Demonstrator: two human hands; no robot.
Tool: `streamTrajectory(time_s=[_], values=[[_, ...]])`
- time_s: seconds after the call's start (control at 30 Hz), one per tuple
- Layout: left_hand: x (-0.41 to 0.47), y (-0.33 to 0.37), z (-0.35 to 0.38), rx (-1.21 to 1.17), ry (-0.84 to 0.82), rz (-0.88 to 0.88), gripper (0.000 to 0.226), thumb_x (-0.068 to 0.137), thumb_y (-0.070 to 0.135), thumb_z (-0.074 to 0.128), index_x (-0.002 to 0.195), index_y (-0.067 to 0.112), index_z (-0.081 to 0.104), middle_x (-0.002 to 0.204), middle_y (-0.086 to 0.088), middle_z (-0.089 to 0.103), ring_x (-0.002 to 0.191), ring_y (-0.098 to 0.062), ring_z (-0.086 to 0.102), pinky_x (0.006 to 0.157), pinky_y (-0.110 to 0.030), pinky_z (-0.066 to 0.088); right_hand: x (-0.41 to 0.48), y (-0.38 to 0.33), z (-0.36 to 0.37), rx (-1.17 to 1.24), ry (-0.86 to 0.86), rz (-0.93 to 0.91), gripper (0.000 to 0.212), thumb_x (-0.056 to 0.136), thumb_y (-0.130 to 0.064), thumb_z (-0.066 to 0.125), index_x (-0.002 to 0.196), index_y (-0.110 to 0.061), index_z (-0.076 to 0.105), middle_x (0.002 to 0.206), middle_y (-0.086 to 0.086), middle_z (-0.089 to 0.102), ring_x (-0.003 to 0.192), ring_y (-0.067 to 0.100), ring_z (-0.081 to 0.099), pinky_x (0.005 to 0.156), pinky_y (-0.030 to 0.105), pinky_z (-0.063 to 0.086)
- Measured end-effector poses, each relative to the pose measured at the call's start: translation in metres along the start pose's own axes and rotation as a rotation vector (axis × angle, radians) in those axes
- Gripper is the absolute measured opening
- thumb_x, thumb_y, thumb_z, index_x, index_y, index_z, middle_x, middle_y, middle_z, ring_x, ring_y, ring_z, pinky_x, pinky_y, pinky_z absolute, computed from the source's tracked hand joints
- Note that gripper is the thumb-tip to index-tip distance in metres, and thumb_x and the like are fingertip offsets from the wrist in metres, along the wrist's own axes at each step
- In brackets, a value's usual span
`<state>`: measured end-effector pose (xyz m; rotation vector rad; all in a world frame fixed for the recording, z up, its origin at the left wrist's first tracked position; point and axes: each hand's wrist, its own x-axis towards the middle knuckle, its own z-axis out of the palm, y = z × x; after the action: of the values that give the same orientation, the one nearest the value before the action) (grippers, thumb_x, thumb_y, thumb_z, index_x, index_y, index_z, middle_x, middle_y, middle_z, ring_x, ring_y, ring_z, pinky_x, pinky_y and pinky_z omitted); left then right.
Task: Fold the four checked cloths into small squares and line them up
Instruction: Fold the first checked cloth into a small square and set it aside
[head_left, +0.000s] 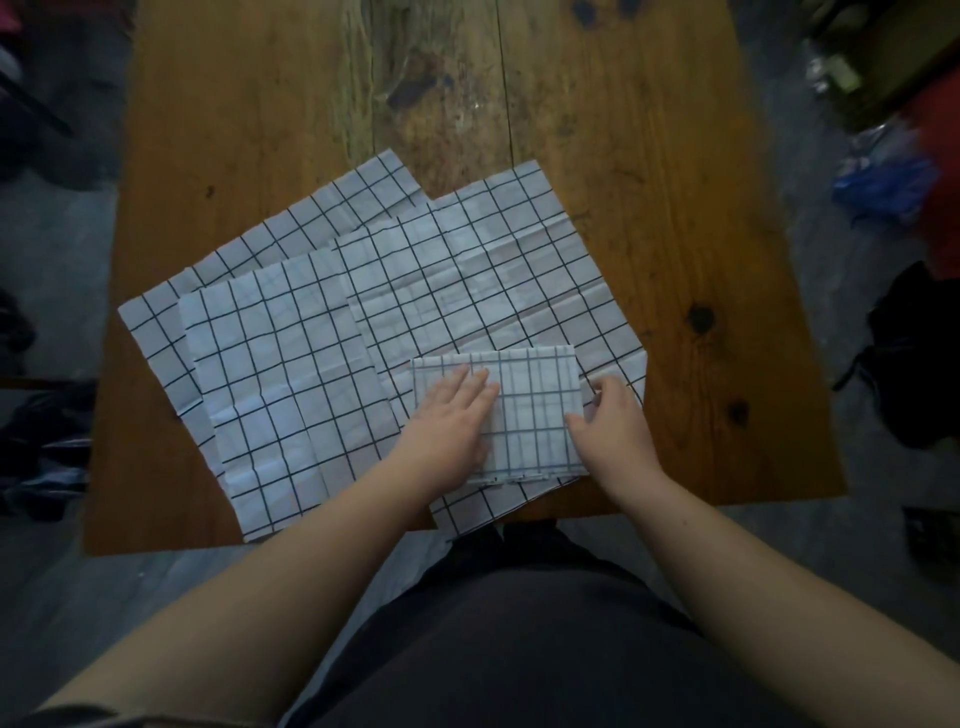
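Note:
A white cloth with a black grid, folded into a small rectangle (535, 410), lies near the table's front edge on top of the others. My left hand (447, 421) presses flat on its left half, fingers together. My right hand (613, 421) pinches the folded cloth's right edge between thumb and fingers. Three unfolded checked cloths overlap underneath: one at the right (493, 275), one in the middle (291, 364), one at the far left (291, 228) mostly covered.
The wooden table (649, 182) has bare board behind and to the right of the cloths, with dark knots (700, 318) at the right. Dark bags and clutter sit on the floor at both sides. My dark-clothed body is close to the front edge.

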<state>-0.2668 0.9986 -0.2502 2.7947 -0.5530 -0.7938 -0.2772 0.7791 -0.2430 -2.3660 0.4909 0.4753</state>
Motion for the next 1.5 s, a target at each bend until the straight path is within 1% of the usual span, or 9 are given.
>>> streamTrajectory(time_s=[0.23, 0.33, 0.47, 0.73, 0.9, 1.07, 1.23, 1.33, 1.5], values=[[0.002, 0.000, 0.007, 0.018, -0.103, -0.019, 0.090, 0.096, 0.036, 0.057, 0.160, 0.024, -0.005, 0.169, -0.001, -0.011, 0.154, -0.025, -0.014, 0.125, -0.052, -0.004, 0.006, -0.008, 0.003, 0.010, -0.104, 0.166, 0.040, 0.094, -0.025, 0.066, 0.128, -0.014, 0.049, 0.113, 0.003, 0.056, 0.086, 0.013, 0.055, 0.059, 0.022, 0.041], [0.002, 0.001, 0.008, 0.018, -0.108, -0.018, 0.091, 0.096, 0.038, 0.058, 0.160, 0.024, -0.006, 0.169, -0.001, -0.012, 0.154, -0.026, -0.014, 0.125, -0.053, -0.003, 0.012, -0.012, 0.005, 0.126, -0.118, 0.285, 0.036, 0.092, -0.026, 0.068, 0.121, -0.017, 0.048, 0.106, 0.002, 0.055, 0.089, 0.018, 0.057, 0.073, 0.037, 0.055], [0.002, 0.000, 0.009, 0.010, -0.094, -0.022, 0.092, 0.096, 0.038, 0.058, 0.160, 0.025, -0.007, 0.169, -0.001, -0.012, 0.154, -0.025, -0.015, 0.125, -0.053, -0.003, 0.015, -0.017, 0.005, 0.282, -0.127, 0.418, 0.032, 0.089, -0.023, 0.070, 0.113, -0.019, 0.050, 0.100, 0.001, 0.056, 0.097, 0.027, 0.059, 0.090, 0.052, 0.056], [0.001, -0.003, 0.011, -0.001, -0.086, -0.012, 0.091, 0.095, 0.039, 0.057, 0.160, 0.026, -0.006, 0.169, 0.000, -0.010, 0.155, -0.024, -0.013, 0.125, -0.053, -0.004, 0.010, -0.027, 0.009, 0.322, -0.106, 0.404, 0.016, 0.093, -0.018, 0.059, 0.108, -0.016, 0.055, 0.103, 0.007, 0.060, 0.093, 0.026, 0.061, 0.078, 0.042, 0.056], [0.001, -0.003, 0.010, -0.002, -0.089, -0.012, 0.091, 0.095, 0.040, 0.057, 0.160, 0.025, -0.005, 0.169, 0.001, -0.010, 0.155, -0.024, -0.013, 0.124, -0.051, -0.006, 0.005, -0.031, 0.011, 0.385, -0.074, 0.375, 0.014, 0.094, -0.014, 0.055, 0.108, -0.012, 0.053, 0.099, 0.007, 0.059, 0.084, 0.020, 0.057, 0.060, 0.032, 0.045], [0.001, -0.003, 0.009, -0.011, -0.096, -0.011, 0.093, 0.095, 0.041, 0.058, 0.160, 0.026, -0.006, 0.169, 0.001, -0.011, 0.154, -0.023, -0.014, 0.125, -0.052, -0.005, 0.003, -0.031, 0.016, 0.492, -0.031, 0.435, 0.024, 0.092, -0.016, 0.061, 0.113, -0.013, 0.048, 0.109, 0.011, 0.059, 0.098, 0.029, 0.061, 0.071, 0.040, 0.053], [0.000, -0.003, 0.008, -0.019, -0.088, -0.014, 0.097, 0.093, 0.042, 0.061, 0.160, 0.027, -0.008, 0.169, 0.002, -0.011, 0.154, -0.023, -0.014, 0.125, -0.051, -0.006, -0.001, -0.032, 0.013, 0.612, -0.077, 0.493, 0.051, 0.093, -0.013, 0.064, 0.139, -0.012, 0.041, 0.121, 0.009, 0.053, 0.107, 0.028, 0.057, 0.079, 0.044, 0.054], [-0.002, -0.003, 0.007, -0.022, -0.085, -0.010, 0.097, 0.093, 0.042, 0.061, 0.160, 0.027, -0.007, 0.169, 0.002, -0.011, 0.154, -0.022, -0.013, 0.124, -0.050, -0.007, -0.004, -0.030, 0.008, 0.610, -0.147, 0.467, 0.045, 0.095, -0.014, 0.062, 0.138, -0.012, 0.049, 0.119, 0.011, 0.061, 0.104, 0.030, 0.062, 0.071, 0.042, 0.056], [-0.002, -0.003, 0.009, -0.024, -0.080, -0.013, 0.097, 0.093, 0.043, 0.062, 0.160, 0.026, -0.007, 0.169, 0.001, -0.011, 0.154, -0.022, -0.014, 0.125, -0.050, -0.006, -0.012, -0.025, 0.001, 0.504, -0.179, 0.336, 0.013, 0.096, -0.018, 0.060, 0.108, -0.020, 0.061, 0.116, 0.009, 0.066, 0.108, 0.031, 0.064, 0.092, 0.053, 0.056]])
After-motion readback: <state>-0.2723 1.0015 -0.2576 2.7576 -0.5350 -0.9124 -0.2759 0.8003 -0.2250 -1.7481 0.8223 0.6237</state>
